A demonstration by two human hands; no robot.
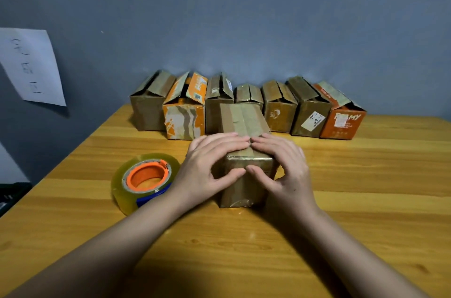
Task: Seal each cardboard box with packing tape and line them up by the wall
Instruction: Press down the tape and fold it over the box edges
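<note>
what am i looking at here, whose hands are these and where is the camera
This is a single picture from a camera worn on a person's head, looking down at their own bare hands; there is no robot. The left hand and right hand press flat on a cardboard box on a wooden table, fingers smoothing its top seam. A roll of clear packing tape lies left of it. Seven more boxes, flaps partly open, stand in a row by the grey wall.

The tape roll is yellowish-clear with an orange core, the bench honey-yellow woodgrain, the wall blue-grey, the nearest box dull brown, and two boxes in the row orange: and.
</note>
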